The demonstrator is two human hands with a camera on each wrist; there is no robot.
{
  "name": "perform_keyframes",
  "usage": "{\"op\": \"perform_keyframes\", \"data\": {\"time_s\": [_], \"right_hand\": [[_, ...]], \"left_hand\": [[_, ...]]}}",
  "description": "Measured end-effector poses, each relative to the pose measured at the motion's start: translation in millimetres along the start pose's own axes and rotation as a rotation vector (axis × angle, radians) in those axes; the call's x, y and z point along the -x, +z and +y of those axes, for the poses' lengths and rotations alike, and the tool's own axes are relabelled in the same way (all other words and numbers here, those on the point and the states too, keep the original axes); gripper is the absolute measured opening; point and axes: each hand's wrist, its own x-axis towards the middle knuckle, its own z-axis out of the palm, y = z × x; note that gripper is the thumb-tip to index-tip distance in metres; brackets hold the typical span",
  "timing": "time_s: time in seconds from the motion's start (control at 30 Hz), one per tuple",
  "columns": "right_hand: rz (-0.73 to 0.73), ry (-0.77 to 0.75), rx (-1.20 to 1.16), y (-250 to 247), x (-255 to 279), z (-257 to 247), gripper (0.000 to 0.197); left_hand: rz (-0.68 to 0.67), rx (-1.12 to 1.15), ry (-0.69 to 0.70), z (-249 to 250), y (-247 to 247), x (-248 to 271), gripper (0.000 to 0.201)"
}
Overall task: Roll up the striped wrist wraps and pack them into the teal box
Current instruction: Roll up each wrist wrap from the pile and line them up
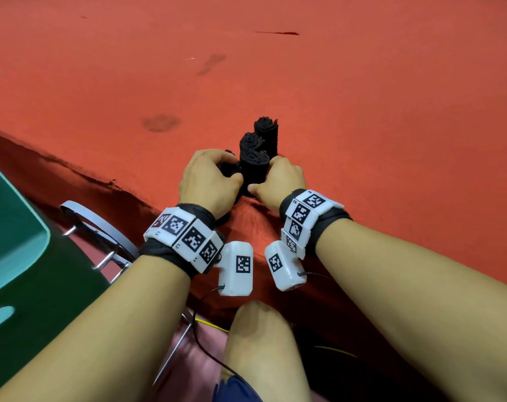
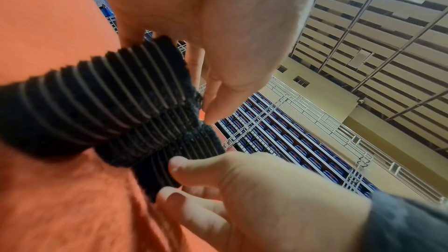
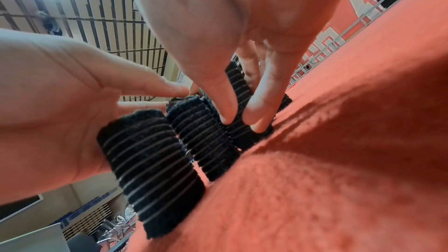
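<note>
Several rolled black wrist wraps with thin pale stripes stand upright in a tight row on the red mat (image 1: pixel 362 126). My left hand (image 1: pixel 235 166) cups the nearest-left roll (image 3: pixel 150 160) against its palm, with the thumb reaching towards the front roll (image 1: pixel 253 168). From the other side, my right hand (image 3: pixel 242 124) pinches a roll low down (image 3: pixel 244 137) between thumb and forefinger. Two more rolls (image 1: pixel 265 134) stand just behind, free of both hands. The teal box (image 1: pixel 40 227) sits at the far left, below the mat's edge, its inside hidden.
The mat's raised front edge (image 1: pixel 101 175) runs diagonally between the rolls and the box. A curved metal frame with rods (image 1: pixel 101 230) lies beside the box. My knee (image 1: pixel 261 343) and sensor cables (image 1: pixel 206 352) are below the wrists.
</note>
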Motion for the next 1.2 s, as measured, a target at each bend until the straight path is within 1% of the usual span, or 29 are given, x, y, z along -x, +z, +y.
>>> {"op": "perform_keyframes", "data": {"time_s": [0.13,0.3,0.43,0.53,0.7,0.87,0.97,1.1,1.2], "right_hand": [[-0.027,0.035,0.004,-7.5,3.8,3.1,0.047],[-0.039,0.034,0.024,-25.5,11.6,7.1,0.044],[-0.046,0.034,0.040,-47.8,26.3,12.7,0.045],[-0.030,0.036,0.067,-74.2,42.0,22.4,0.042],[0.044,0.066,0.144,-133.4,78.9,55.4,0.044],[0.160,0.172,0.185,-196.6,129.2,116.0,0.042],[0.244,0.246,0.197,-232.6,165.2,157.8,0.036],[0.360,0.356,0.205,-270.9,217.4,212.0,0.031],[0.422,0.430,0.188,-291.8,253.3,246.5,0.027]], "left_hand": [[0.008,0.002,0.009,0.4,0.5,1.7,0.027],[0.033,-0.005,0.029,13.2,-1.5,5.3,0.022],[0.062,-0.067,0.079,41.9,-2.0,18.7,0.019],[0.018,-0.137,0.165,71.5,3.4,35.7,0.020],[-0.104,-0.204,0.304,124.4,31.8,73.8,0.021],[-0.268,-0.204,0.454,179.9,77.5,128.1,0.022],[-0.398,-0.182,0.546,210.0,107.7,164.0,0.025],[-0.628,-0.126,0.605,243.3,149.1,212.7,0.023],[-0.761,-0.110,0.653,262.7,178.1,247.6,0.021]]}}
